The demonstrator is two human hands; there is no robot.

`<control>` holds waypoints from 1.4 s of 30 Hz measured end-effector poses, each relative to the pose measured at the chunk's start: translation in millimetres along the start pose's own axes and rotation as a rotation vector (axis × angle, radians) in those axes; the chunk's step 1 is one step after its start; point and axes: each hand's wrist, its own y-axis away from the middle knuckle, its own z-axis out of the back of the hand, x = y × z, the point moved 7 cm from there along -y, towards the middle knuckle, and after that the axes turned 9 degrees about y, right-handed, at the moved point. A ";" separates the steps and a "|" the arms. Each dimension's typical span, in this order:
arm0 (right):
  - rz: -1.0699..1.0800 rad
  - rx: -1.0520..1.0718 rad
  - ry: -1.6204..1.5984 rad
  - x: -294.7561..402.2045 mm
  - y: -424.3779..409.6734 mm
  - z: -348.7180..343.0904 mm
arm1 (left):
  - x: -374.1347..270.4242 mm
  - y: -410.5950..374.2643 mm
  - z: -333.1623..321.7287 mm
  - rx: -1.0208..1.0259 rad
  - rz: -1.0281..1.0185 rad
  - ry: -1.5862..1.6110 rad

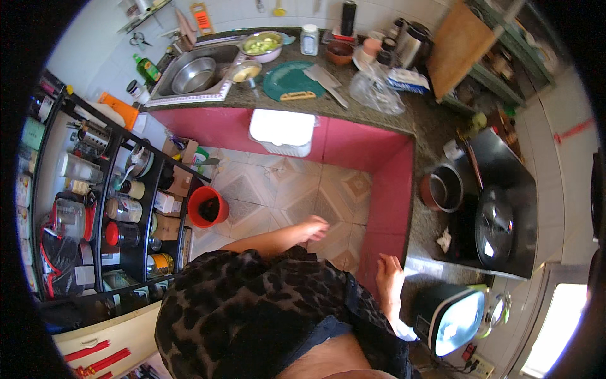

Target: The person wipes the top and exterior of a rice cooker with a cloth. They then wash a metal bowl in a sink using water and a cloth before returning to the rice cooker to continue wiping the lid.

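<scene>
My left hand (313,229) is held out in front of my body above the tiled floor (293,189). Its fingers are loosely bent and a little blurred, and I see nothing in them. Beside the red cabinet front (389,199), close to the edge of the right-hand counter (426,258), is my right hand (390,275). That hand is empty too, with its fingers slightly apart. Ahead on the far counter, a cleaver (326,83) lies partly across a round green cutting board (291,76). A peeler with a pale handle (298,96) rests at the board's near edge.
A steel basin (194,76) sits in the sink (163,85), with a bowl of cut green vegetables (262,46) beside it. At right are a pot (442,188), a lidded wok (494,227) and a rice cooker (454,322). A red bucket (207,207) stands by the shelf rack (102,227).
</scene>
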 end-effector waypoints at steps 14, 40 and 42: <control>0.641 0.144 -0.100 216.2 -264.2 -138.6 | -31.9 116.8 301.6 -0.567 -0.388 0.838; -0.655 0.710 -0.974 374.8 -903.8 -450.9 | -108.2 157.7 440.0 -1.084 -0.248 1.072; -0.634 0.858 -1.054 383.8 -921.1 -478.2 | -120.5 158.3 464.6 -1.083 -0.246 1.049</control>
